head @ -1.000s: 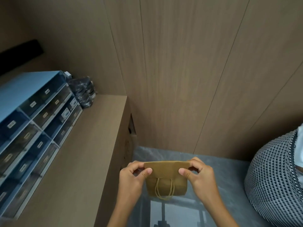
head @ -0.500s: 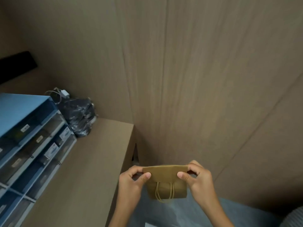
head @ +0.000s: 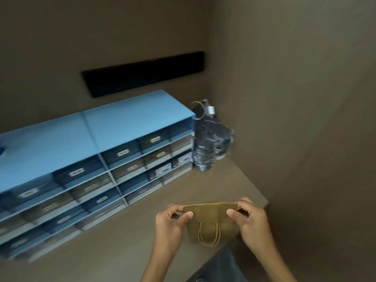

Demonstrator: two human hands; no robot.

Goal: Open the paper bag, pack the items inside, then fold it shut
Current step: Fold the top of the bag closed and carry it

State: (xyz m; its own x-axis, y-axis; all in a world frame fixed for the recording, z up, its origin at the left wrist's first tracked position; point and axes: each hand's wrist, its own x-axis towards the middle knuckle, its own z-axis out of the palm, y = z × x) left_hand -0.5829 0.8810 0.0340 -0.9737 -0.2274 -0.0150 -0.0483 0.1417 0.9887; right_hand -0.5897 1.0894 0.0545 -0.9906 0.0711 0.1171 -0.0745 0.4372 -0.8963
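1. We hold one small paper bag [head: 211, 221] in the air above the front edge of the counter [head: 142, 231], its top edge uppermost and its cord handles [head: 209, 235] hanging down the face towards us.
2. Our left hand [head: 169, 224] pinches the bag's upper left corner between thumb and fingers; our right hand [head: 249, 219] pinches the upper right corner the same way. Both grips are narrow and closed on the paper.
3. The bag looks flat, or folded over at the top; we cannot tell whether anything is inside, so we cannot place the step with certainty.
4. If we are opening it, we should pull front and back apart at the corners and keep the handles out of the mouth. If we are closing it, we should press the crease evenly from both corners so the fold lies straight.
5. Counted: one bag, two handle loops on the near face, two hands.
6. One blue drawer rack [head: 97, 159] and one dark wrapped bundle [head: 211, 143] stand on the counter; motion blur stops us counting the drawers.
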